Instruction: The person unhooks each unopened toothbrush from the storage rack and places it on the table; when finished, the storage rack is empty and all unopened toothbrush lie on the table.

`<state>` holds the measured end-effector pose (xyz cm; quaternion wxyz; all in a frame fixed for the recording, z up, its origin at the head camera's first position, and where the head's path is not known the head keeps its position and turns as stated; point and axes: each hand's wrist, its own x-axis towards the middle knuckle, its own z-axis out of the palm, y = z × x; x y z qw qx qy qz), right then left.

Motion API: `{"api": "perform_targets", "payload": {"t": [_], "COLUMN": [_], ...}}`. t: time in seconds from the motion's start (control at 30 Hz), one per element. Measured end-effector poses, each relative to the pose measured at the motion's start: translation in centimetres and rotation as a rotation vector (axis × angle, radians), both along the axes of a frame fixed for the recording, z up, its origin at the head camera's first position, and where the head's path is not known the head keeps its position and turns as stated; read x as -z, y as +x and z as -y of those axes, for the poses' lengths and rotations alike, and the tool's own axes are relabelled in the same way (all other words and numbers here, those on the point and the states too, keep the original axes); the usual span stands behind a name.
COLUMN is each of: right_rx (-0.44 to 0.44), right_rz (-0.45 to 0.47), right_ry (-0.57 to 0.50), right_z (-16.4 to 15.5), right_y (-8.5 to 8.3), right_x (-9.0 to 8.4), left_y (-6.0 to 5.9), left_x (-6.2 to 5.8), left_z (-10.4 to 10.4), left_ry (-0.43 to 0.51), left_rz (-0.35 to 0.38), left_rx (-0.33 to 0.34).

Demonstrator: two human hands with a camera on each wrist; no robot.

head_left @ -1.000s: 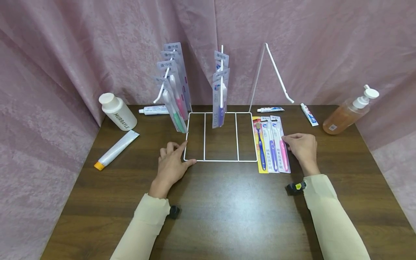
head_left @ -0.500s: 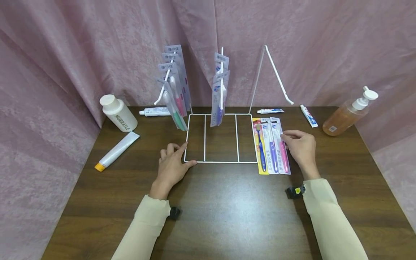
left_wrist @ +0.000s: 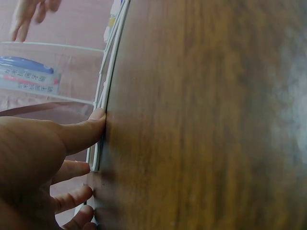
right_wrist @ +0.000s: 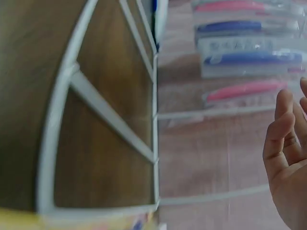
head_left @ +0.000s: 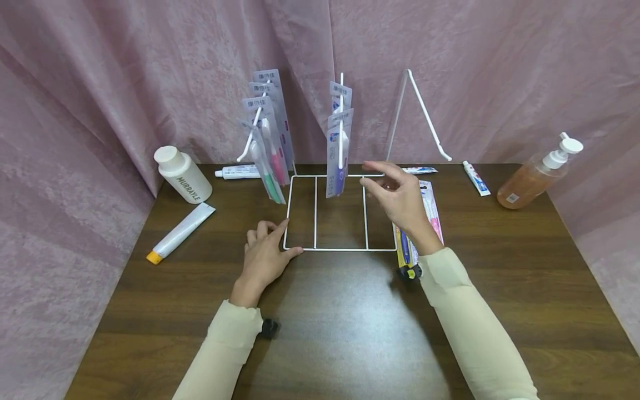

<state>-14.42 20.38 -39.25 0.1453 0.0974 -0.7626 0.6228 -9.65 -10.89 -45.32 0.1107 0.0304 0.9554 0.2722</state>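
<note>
My left hand (head_left: pixel 265 255) lies at the front left corner of a white wire display rack (head_left: pixel 340 250), its thumb and forefinger touching the base bars. In the left wrist view the thumb (left_wrist: pixel 84 134) rests against the rack's wire. My right hand (head_left: pixel 400 203) is over the rack's right part, thumb and fingers apart and holding nothing. Just left of its fingertips, packaged toothbrushes (head_left: pixel 334 166) hang from the middle hook. Several more packaged toothbrushes (head_left: pixel 272 139) hang on the left hook. Flat toothbrush packs (head_left: pixel 433 208) lie right of the rack, partly hidden by my right hand and wrist.
The right hook (head_left: pixel 427 114) juts forward with nothing on it. A white bottle (head_left: pixel 185 175) and a toothpaste tube (head_left: pixel 182 232) lie left. Small tubes (head_left: pixel 476 178) lie at the back, near a pump bottle (head_left: pixel 532 180) of amber liquid. A pink curtain (head_left: pixel 450 44) stands behind.
My right hand has left the pink toothbrush pack, which stays on the table, and moved left over the rack, its fingers spread wider. The left hand has stayed put.
</note>
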Motion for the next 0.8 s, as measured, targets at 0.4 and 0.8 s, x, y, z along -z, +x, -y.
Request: {"api": "perform_targets", "payload": {"t": [0.4, 0.8], "right_rx": [-0.103, 0.049], "right_rz": [0.07, -0.144], "right_ry": [-0.245, -0.333], "right_z": [3.5, 2.9], "right_y": [-2.6, -0.8], "right_x": [-1.5, -1.4], "left_y": [0.1, -0.2], "left_x": [0.1, 0.9], "left_z": [-0.4, 0.2], "left_ry": [0.005, 0.047], "left_rz": [-0.004, -0.017], "left_rx": [0.002, -0.011]}}
